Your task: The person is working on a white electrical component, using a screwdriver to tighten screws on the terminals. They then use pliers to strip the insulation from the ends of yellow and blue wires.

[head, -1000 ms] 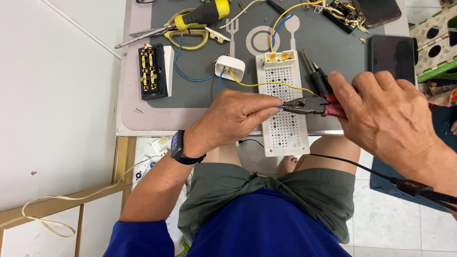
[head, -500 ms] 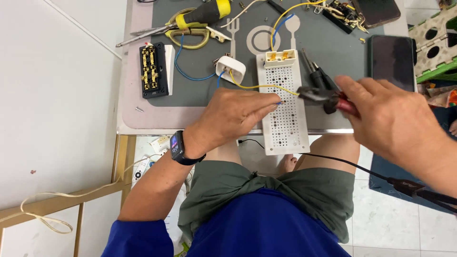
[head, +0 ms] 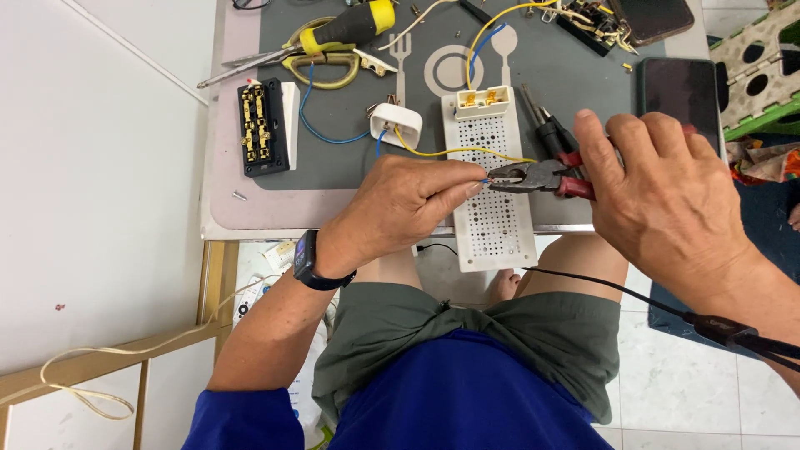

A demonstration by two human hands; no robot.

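Observation:
My left hand (head: 404, 208) pinches the ends of a yellow wire (head: 454, 152) and a blue wire between thumb and fingers, over a white perforated board (head: 492, 225). My right hand (head: 658, 196) grips red-handled pliers (head: 542, 177), whose jaws close on the wire ends right at my left fingertips. The yellow wire runs back to a white plug (head: 396, 123) on the grey mat (head: 350, 162). A black watch sits on my left wrist.
On the mat lie a black terminal block (head: 262, 127), a yellow-handled screwdriver (head: 333, 37), a second pair of dark pliers (head: 546, 125) and a dark phone (head: 683, 90). A black cable (head: 617, 287) crosses my lap. White wall lies to the left.
The pliers in my right hand moved left and down slightly until their jaws met the wire ends at my left fingertips. My left hand stayed nearly in place.

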